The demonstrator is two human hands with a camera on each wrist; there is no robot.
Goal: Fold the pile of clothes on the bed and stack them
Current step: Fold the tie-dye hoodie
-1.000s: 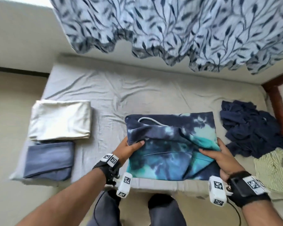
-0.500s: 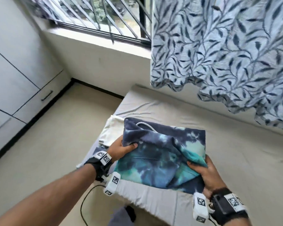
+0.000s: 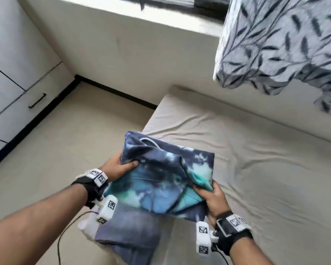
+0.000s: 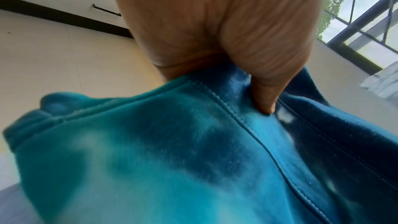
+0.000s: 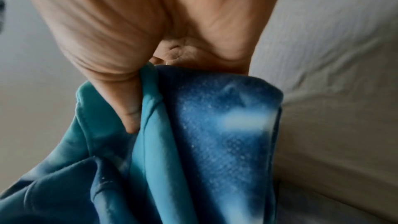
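Observation:
A folded tie-dye hoodie (image 3: pixel 161 180) in navy, teal and white hangs between my two hands above the bed's left end. My left hand (image 3: pixel 118 167) grips its left edge, thumb on top (image 4: pixel 263 98). At the hoodie's right edge my right hand (image 3: pixel 208 196) pinches the folded layers (image 5: pixel 193 125), thumb pressed into the teal fold. Under the hoodie lies a folded grey-blue garment (image 3: pixel 130 228) on the bed corner. The folded white garment is hidden behind the hoodie.
The bed (image 3: pixel 256 169) with its wrinkled grey sheet stretches to the right. A leaf-print curtain (image 3: pixel 285 44) hangs above it. White drawers (image 3: pixel 17 88) line the left wall past the beige floor (image 3: pixel 46 150). A cable (image 3: pixel 65 236) trails below my left wrist.
Both hands carried the folded hoodie leftward from the middle of the bed to above the folded stack. The view swung left, so the unfolded pile at the right is out of sight.

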